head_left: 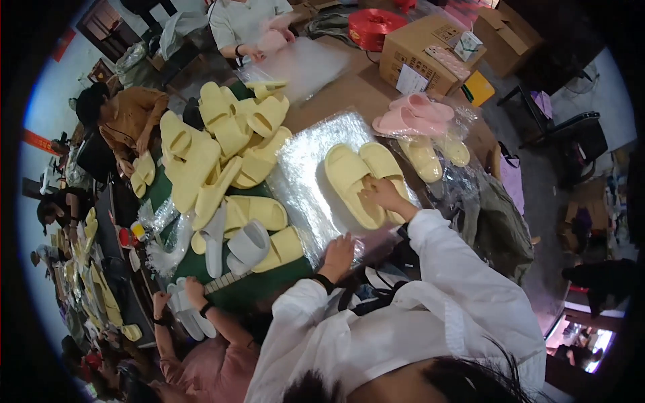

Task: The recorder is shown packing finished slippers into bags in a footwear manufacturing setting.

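A pair of pale yellow slippers (351, 181) lies side by side on a stack of clear plastic bags (302, 171). My right hand (384, 196) reaches over the pair, its fingers closed at the inner edges where the two slippers meet. At the near edge of the bags rests my left hand (338, 256), fingers stretched forward over the plastic, with no slipper in it. Left of the bags is a heap of loose yellow slippers (232, 127), with grey slippers (248, 246) at its near end.
Bagged pink slippers (414, 114) and bagged yellow slippers (422, 158) lie to the right. Behind them stand a cardboard box (418, 57) and a red roll of tape or ribbon (376, 28). A co-worker's hands (195, 292) hold grey slippers at the lower left; other people work farther off.
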Motion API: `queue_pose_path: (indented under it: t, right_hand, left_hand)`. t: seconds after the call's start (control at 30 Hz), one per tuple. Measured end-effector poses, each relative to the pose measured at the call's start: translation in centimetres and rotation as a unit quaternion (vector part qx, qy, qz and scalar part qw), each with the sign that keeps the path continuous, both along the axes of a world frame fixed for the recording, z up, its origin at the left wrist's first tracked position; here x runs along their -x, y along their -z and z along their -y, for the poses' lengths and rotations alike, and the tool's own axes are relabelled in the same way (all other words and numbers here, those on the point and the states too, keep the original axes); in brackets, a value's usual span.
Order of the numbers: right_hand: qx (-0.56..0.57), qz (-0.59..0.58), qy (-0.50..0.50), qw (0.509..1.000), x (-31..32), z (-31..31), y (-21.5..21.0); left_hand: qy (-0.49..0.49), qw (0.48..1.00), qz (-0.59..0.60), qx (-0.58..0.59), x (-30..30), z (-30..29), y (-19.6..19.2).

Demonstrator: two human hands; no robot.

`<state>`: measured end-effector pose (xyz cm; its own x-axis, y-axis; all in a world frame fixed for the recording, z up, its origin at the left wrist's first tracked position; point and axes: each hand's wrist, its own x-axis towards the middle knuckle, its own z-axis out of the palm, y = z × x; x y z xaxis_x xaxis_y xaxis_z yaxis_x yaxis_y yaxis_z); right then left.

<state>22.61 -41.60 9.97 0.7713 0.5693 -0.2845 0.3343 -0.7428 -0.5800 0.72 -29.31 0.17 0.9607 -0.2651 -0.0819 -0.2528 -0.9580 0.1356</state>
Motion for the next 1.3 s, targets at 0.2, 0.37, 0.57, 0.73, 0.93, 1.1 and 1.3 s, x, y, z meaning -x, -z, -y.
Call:
queue_pose_path:
  t: [0.2, 0.37, 0.57, 0.73, 0.93, 1.1, 1.3]
  right_hand:
    - [-0.205, -0.394, 0.025, 0.896, 3.5, 13.1, -7.5]
    - [-0.123, -0.424, -0.042, 0.896, 6.4, 17.3, -7.0]
    - [-0.065, -0.423, -0.128, 0.895, 8.7, 16.4, -4.9]
    - [-0.093, -0.43, -0.112, 0.891, 9.9, 16.5, -4.8]
    - [-0.064, -0.413, -0.006, 0.909, 11.9, 17.3, -6.0]
    - [-0.103, -0.457, -0.012, 0.883, 13.8, 14.1, -9.3]
    - [-0.156, -0.424, -0.048, 0.891, 13.9, 14.4, -8.1]
  left_hand:
    - [-0.112, 0.987, 0.052, 0.102, -3.5, 0.2, -4.5]
    - [-0.123, 0.983, 0.021, 0.137, -4.4, 0.2, -4.6]
    - [-0.124, 0.983, 0.006, 0.138, -4.8, 0.3, -3.3]
    - [-0.082, 0.979, -0.06, 0.175, -5.8, -0.3, -5.4]
    - [-0.053, 0.963, 0.017, 0.264, -6.2, -0.2, -2.8]
    - [-0.011, 0.961, 0.068, 0.267, -4.5, -5.2, 4.7]
    - [0.01, 0.962, 0.1, 0.252, -5.5, -4.6, 3.9]
